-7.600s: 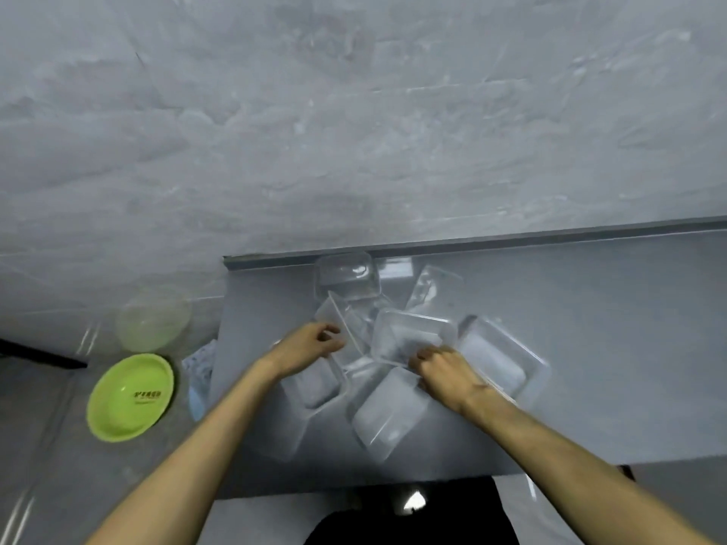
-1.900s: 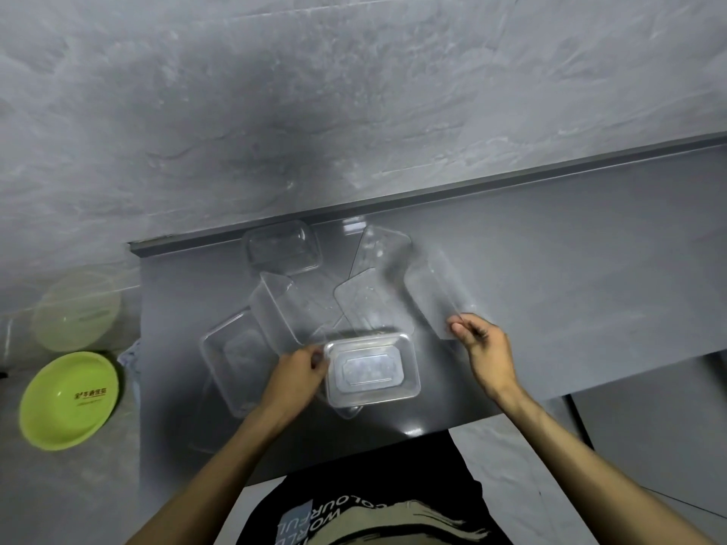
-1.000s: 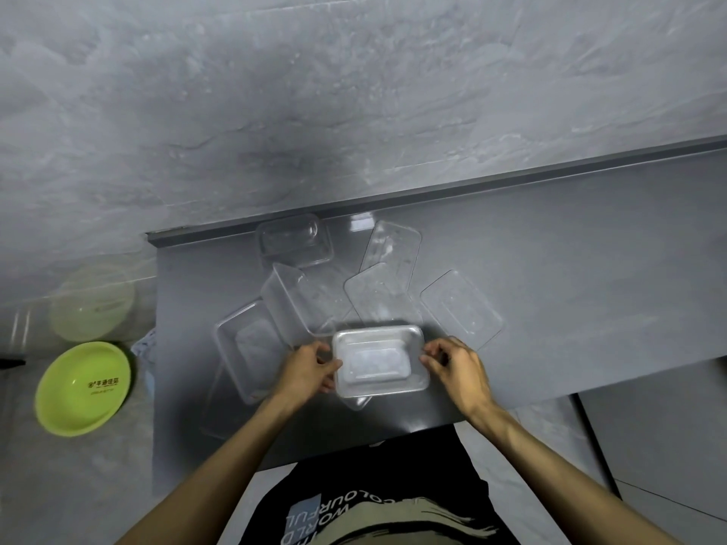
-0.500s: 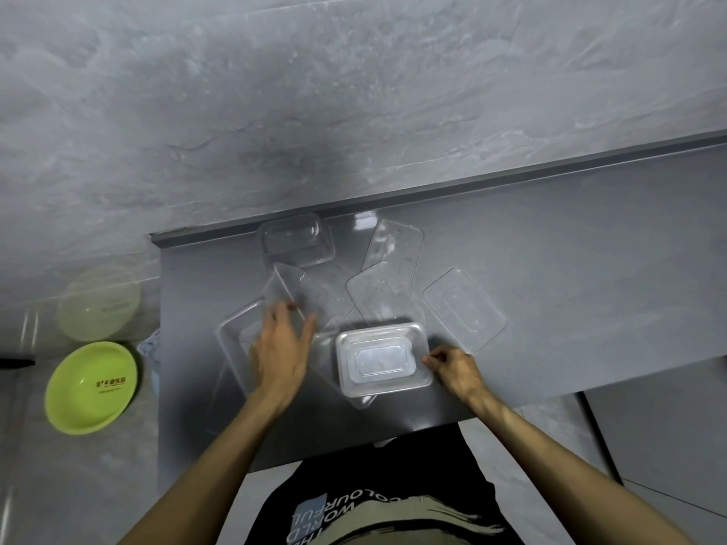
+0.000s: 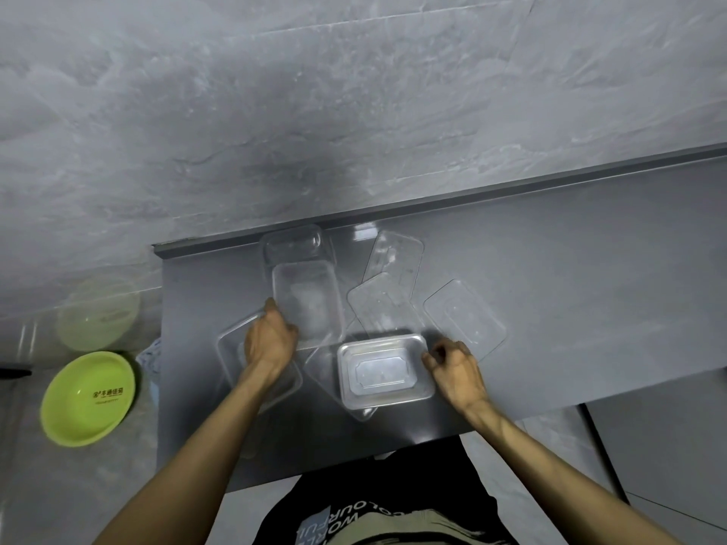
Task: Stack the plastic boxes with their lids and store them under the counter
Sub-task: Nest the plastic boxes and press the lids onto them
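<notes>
Lidded box (image 5: 385, 373) sits near the front edge of the grey counter (image 5: 590, 289), centre-frame, lid on, w/ a clear plastic piece poking out from under its left side. R side: right hand (image 5: 456, 371) has its fingers curled onto the box's right rim, pinching it. L side: left hand (image 5: 269, 342) grips the left long edge of an open box (image 5: 307, 304), thumb up along its wall. That box overlaps a back box (image 5: 293, 245) by the wall. Under the left wrist, another clear box (image 5: 236, 348) lies flat on the counter. Three loose lids (image 5: 464, 318) fan out behind & to the right of the lidded box. Off the counter's left end, lower down: a green bowl (image 5: 88, 399).
</notes>
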`<state>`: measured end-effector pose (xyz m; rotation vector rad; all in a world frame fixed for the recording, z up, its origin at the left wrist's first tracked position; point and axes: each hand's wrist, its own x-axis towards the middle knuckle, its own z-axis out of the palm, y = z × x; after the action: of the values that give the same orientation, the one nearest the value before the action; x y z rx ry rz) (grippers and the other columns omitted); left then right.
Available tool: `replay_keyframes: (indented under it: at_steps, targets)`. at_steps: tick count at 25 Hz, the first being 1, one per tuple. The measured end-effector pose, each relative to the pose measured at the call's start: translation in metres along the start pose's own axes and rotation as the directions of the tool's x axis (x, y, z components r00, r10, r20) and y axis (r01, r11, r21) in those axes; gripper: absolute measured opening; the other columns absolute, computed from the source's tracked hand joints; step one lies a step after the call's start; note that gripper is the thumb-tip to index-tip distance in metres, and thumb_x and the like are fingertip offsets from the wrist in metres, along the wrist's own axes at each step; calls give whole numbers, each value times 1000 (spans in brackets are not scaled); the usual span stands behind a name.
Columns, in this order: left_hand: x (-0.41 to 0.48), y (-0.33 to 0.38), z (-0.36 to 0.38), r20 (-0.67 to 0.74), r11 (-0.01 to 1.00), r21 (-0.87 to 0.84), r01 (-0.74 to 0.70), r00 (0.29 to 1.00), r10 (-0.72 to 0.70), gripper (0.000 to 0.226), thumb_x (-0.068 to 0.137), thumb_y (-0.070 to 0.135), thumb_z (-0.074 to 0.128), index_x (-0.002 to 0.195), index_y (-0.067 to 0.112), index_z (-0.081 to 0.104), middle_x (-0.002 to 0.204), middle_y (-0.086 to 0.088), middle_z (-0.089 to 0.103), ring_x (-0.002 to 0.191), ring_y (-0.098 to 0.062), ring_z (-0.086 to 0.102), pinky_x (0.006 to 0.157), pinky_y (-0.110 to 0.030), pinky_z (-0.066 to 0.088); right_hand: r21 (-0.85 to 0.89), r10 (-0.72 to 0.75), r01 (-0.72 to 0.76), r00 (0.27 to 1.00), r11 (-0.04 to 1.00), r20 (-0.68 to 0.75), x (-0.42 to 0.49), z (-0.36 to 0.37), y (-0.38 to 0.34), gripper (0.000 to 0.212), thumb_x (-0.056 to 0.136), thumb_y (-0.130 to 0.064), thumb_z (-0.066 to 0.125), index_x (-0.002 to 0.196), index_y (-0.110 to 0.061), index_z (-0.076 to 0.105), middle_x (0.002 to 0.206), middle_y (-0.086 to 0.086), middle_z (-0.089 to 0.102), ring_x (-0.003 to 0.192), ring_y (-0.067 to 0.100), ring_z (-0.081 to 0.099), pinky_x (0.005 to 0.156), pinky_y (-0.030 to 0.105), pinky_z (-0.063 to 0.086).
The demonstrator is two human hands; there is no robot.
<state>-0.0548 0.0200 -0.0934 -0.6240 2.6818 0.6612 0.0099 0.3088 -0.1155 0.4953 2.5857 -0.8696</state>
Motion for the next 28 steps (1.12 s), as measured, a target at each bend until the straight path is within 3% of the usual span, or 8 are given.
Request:
replay_keyframes:
  at_steps: [3,6,10,13,17,23,25,28]
  targets:
    - [-9,4,-16,-38,979,-98,-178,984,175,44,86,11,55,129,16,47,105,-19,69,92,-40,66,81,-45,56,359,-66,48,997,932,38,-7,-3,-25,40,85,-33,68,121,-16,59,123,1,58,113,16,56,95,24,42]
    - [-21,15,-26,46,933,-251,-258,960,278,43,85,8,58,126,20,52,105,-14,70,91,-32,68,80,-45,58,764,-93,-203,941,612,326,-7,-8,-60,60,82,-25,72,136,-18,47,132,0,54,119,11,55,101,24,42]
    - [-40,36,-26,298,839,-536,-96,908,295,34,87,2,56,113,22,53,104,-6,68,77,-25,68,56,-32,56,890,-191,-405,876,209,443,-3,-12,-83,61,69,1,72,126,-6,53,126,16,60,101,19,66,87,26,55]
    - [-46,37,-27,450,789,-609,83,855,257,29,87,12,62,114,19,54,109,-5,68,88,-20,67,68,-26,56,874,-192,-419,863,245,467,-6,-8,-74,61,68,1,72,127,-1,57,127,20,62,115,32,58,103,41,46]
    - [-43,25,-26,621,324,-784,530,691,371,57,76,7,67,130,10,47,124,-23,64,98,-31,68,91,-41,52,848,-186,-429,847,311,497,-8,-8,-62,54,73,-5,73,125,-2,59,116,19,68,92,26,67,81,30,56]
    - [-37,24,-16,621,231,-784,577,739,262,71,78,0,68,141,7,36,124,-25,63,96,-32,69,86,-42,58,721,-35,-508,806,472,591,-16,-3,-61,36,82,-34,71,109,-12,63,95,14,74,76,27,72,63,32,60]
    - [-35,24,-15,595,153,-804,575,772,222,75,80,-3,66,144,8,31,122,-23,64,97,-32,69,80,-40,60,672,2,-540,780,507,626,-20,1,-61,26,90,-30,61,108,-12,60,86,14,76,69,26,74,56,29,59]
    - [-38,24,-14,592,236,-805,544,764,257,80,79,-7,66,146,17,28,119,-17,65,106,-32,65,88,-40,57,698,82,-498,839,514,538,-20,2,-65,19,95,-15,52,109,-3,58,63,8,71,51,18,69,46,23,55]
